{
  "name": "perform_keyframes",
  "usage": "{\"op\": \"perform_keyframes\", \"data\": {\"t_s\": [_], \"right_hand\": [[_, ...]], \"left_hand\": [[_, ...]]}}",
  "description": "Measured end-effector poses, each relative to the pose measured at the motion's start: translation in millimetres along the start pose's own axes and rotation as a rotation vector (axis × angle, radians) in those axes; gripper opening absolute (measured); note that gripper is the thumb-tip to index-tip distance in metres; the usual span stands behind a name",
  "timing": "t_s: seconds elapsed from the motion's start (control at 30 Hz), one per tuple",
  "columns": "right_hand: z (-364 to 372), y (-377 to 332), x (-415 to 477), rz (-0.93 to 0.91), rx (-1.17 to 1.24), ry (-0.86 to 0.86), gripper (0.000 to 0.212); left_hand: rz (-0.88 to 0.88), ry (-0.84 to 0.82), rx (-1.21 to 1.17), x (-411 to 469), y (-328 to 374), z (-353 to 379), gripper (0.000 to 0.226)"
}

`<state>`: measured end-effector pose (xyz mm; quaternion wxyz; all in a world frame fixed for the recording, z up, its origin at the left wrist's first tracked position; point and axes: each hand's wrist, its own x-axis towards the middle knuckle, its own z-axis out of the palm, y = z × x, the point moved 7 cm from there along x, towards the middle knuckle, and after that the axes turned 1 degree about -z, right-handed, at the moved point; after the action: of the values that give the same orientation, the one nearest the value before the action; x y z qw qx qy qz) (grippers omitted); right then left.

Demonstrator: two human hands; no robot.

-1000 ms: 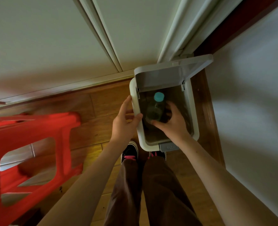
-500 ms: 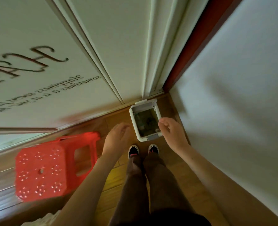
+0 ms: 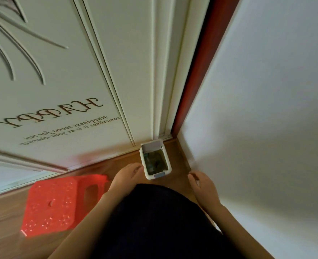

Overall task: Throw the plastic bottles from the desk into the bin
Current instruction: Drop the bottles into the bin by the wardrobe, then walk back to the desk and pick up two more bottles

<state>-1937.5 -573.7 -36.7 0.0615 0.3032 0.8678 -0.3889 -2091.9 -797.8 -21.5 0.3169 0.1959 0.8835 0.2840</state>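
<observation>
Item: white pedal bin (image 3: 168, 168), lid up, in the floor corner where door meets wall; I make out bottle shapes inside, dimly. Desk not in view, so I cannot count what remains. Left hand (image 3: 127, 175): loosely open, empty, just beside the bin's left rim. Right hand (image 3: 204, 186): fingers relaxed apart, empty, touching nothing. Red plastic stool (image 3: 57, 202): left, on floor.

Red stool (image 3: 61, 204) near lettered door (image 3: 61, 90)
</observation>
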Motion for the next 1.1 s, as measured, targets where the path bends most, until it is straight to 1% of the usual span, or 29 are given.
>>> {"op": "perform_keyframes", "data": {"t_s": [0.07,0.13,0.23,0.33,0.47,0.57,0.67,0.77,0.93,1.1], "right_hand": [[2,12,-18,0.081,0.038,0.006,0.015],[3,20,-35,0.157,0.089,0.062,0.014],[0,31,-56,0.267,0.177,0.223,0.016],[-1,33,-79,0.363,0.265,0.394,0.016],[3,16,-127,0.502,0.392,0.625,0.012],[21,2,-174,0.598,0.476,0.788,0.013],[63,-7,-233,0.738,0.542,0.968,0.015],[120,-17,-298,0.930,0.627,1.104,0.013],[225,-42,-393,1.232,0.893,1.286,0.012],[299,-57,-470,1.402,1.023,1.404,0.012]], "left_hand": [[0.004,-0.065,0.042,-3,-5,9,0.022],[0.023,-0.107,0.065,-2,-5,12,0.021],[0.101,-0.164,0.086,11,7,8,0.023],[0.223,-0.258,0.146,34,31,2,0.027],[0.397,-0.378,0.190,56,69,-4,0.027],[0.543,-0.460,0.234,58,98,-2,0.023],[0.661,-0.571,0.350,50,106,21,0.025],[0.808,-0.685,0.475,14,102,55,0.019],[0.817,-0.969,0.581,-65,67,121,0.025],[0.882,-1.187,0.773,-165,36,184,0.023]]}}
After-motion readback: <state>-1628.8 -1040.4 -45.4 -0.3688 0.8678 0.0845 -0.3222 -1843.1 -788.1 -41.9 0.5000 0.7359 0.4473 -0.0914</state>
